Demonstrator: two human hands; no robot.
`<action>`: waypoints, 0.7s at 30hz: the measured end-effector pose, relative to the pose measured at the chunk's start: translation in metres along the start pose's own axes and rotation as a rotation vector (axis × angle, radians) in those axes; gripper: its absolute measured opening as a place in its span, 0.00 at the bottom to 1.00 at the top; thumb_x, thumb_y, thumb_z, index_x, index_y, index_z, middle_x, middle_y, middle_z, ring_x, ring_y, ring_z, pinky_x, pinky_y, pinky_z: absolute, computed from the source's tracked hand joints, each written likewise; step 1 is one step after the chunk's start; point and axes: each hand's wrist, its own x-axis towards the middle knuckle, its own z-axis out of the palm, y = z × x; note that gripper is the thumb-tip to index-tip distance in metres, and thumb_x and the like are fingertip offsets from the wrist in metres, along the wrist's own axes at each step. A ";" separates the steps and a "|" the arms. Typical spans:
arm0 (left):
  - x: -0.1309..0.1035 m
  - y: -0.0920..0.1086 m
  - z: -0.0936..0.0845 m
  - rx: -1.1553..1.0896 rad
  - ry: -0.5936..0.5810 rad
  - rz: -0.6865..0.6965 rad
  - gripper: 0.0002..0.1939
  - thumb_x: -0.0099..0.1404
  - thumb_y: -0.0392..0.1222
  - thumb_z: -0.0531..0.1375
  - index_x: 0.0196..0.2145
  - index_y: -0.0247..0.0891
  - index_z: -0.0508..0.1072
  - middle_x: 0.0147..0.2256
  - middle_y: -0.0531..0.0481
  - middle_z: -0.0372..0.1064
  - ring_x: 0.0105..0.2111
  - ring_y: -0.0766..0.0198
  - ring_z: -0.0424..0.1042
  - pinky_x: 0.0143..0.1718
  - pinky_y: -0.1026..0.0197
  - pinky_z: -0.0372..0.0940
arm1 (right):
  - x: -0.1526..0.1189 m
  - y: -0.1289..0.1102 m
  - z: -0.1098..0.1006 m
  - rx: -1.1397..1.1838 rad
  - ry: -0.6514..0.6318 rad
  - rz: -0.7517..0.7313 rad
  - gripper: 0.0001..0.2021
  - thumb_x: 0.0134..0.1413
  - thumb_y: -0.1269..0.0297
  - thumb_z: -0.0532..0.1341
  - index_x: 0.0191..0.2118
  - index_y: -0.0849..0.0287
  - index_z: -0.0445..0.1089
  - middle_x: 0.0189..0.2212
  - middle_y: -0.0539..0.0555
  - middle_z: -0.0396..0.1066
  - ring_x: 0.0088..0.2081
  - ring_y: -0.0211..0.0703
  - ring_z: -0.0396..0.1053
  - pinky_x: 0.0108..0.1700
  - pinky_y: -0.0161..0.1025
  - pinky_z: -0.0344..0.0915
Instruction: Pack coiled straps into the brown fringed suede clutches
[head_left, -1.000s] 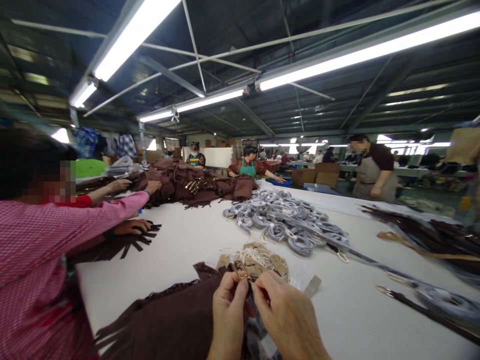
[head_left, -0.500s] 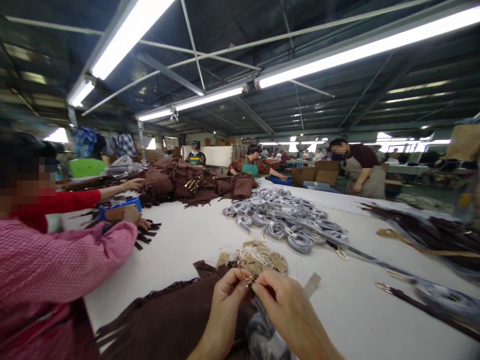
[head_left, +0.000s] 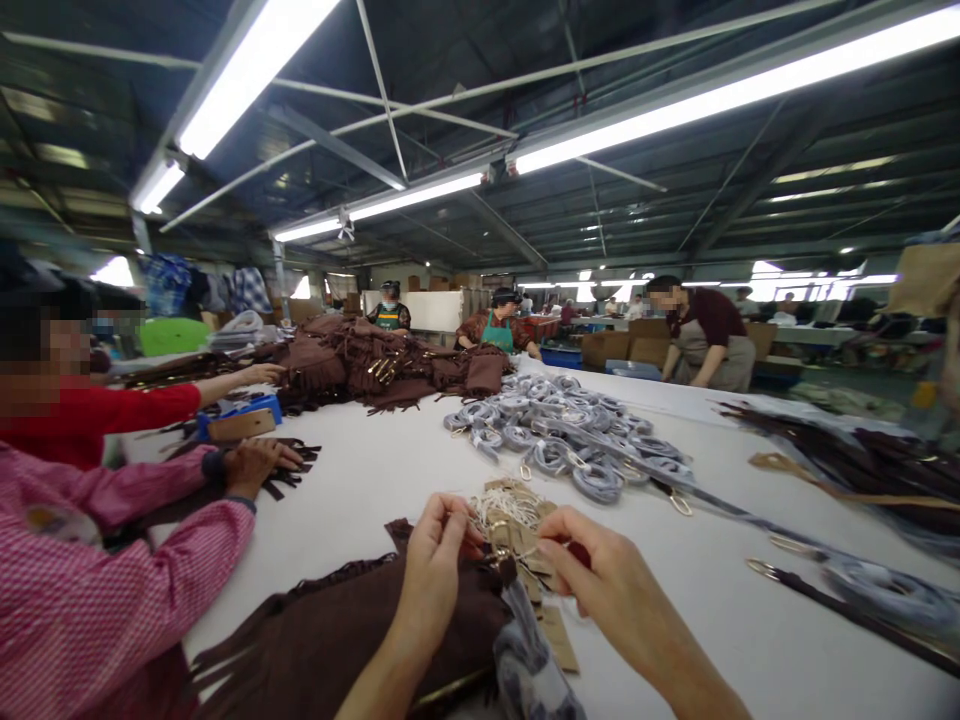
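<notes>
Both my hands work above a brown fringed suede bag, close to a gold metal clasp. My left hand is pinched just left of the clasp; what lies between its fingertips is too small to make out. On the clasp's right, my right hand pinches a thin white string. A plastic-wrapped grey strap hangs below the clasp onto the bag. Brown paper tags with white strings lie heaped just beyond my fingers, and a long brown tag shows beside the strap.
Coiled, wrapped straps are heaped on the white table. Brown bags are piled at the back left, dark straps at the right. Left of me, a co-worker's hand rests on dark fringe near a blue box.
My hands have moved apart around the clasp, the right one shifting to the right. A brown tag now shows beside the strap. The pink-sleeved co-worker's hand has drawn back from the blue box.
</notes>
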 end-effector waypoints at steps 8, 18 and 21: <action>0.006 0.087 0.015 0.291 -0.426 0.369 0.08 0.67 0.40 0.54 0.31 0.38 0.68 0.46 0.44 0.65 0.49 0.57 0.64 0.48 0.59 0.61 | 0.006 0.010 0.019 0.492 0.099 0.003 0.22 0.62 0.44 0.50 0.37 0.59 0.69 0.13 0.42 0.55 0.16 0.34 0.53 0.19 0.32 0.51; -0.010 0.124 0.024 0.535 -0.610 0.428 0.08 0.67 0.34 0.52 0.39 0.39 0.70 0.52 0.43 0.66 0.50 0.57 0.68 0.50 0.57 0.63 | -0.028 -0.025 -0.004 0.428 -0.053 -0.248 0.20 0.58 0.43 0.57 0.29 0.53 0.76 0.16 0.50 0.68 0.17 0.39 0.61 0.21 0.36 0.58; -0.033 0.096 -0.021 0.782 -0.690 0.226 0.24 0.60 0.44 0.63 0.53 0.41 0.66 0.51 0.40 0.69 0.49 0.51 0.70 0.50 0.53 0.64 | -0.046 -0.011 -0.016 0.604 -0.155 -0.187 0.25 0.54 0.34 0.54 0.28 0.49 0.76 0.06 0.47 0.56 0.10 0.35 0.50 0.16 0.36 0.50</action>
